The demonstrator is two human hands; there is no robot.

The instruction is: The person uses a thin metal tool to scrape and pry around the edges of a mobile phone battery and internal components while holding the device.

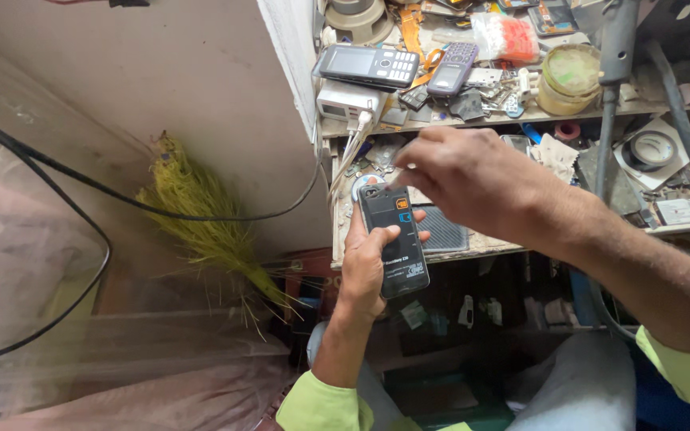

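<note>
1. Two bare hands meet over one dark phone [394,239], which sits just in front of the cluttered bench shelf [473,239], upright and with its opened back toward the camera
2. Left hand [365,259] wraps the phone from the side and below, fingers closed on its edges and the thumb laid across the lower back; held this way the top end stays free for work
3. Right hand [473,175] comes down from above, its fingertips [406,169] pinched together just at the phone's top edge; whether they hold a small tool or part I cannot tell
4. Both forearms end in yellow-green sleeves [321,407]
5. Two keypad phones [369,65] lie on the upper shelf among loose parts, near a round tin [570,77], within reach
6. One straw broom [201,215] leans against the wall, well apart from the work
</note>
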